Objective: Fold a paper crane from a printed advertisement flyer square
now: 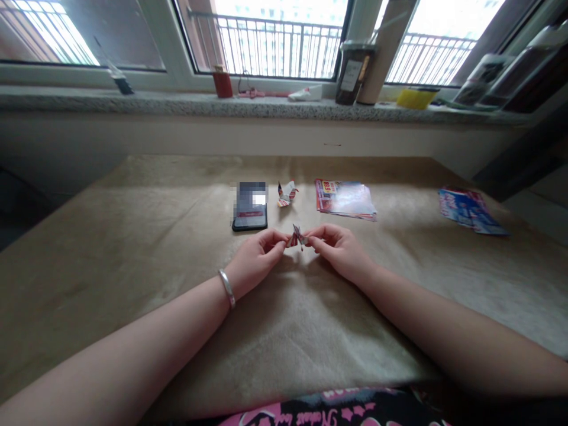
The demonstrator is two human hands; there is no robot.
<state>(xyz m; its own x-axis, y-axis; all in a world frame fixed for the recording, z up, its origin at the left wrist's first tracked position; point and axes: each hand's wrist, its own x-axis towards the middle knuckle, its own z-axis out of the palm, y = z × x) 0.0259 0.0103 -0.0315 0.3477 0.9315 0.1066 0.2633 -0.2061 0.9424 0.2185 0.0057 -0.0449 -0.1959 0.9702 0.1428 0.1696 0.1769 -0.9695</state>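
Observation:
Between my two hands is a small folded paper crane (297, 237), printed in red, white and dark colours. My left hand (258, 255) pinches its left side between thumb and forefinger; a silver bangle circles that wrist. The opposite side is pinched the same way by my right hand (338, 248). Just beyond them, a second folded paper crane (287, 194) rests on the table. A dark phone (251, 207) lies left of it, its screen partly blurred out. The fingertips cover the outer ends of the held crane.
Stacked printed paper sheets (346, 199) lie right of the far crane, and more blue leaflets (471, 210) are farther right. A beige cloth covers the table (133, 248). On the stone windowsill (164, 106) stand a red container (222, 81), a dark jar (354, 74) and a yellow object (416, 98).

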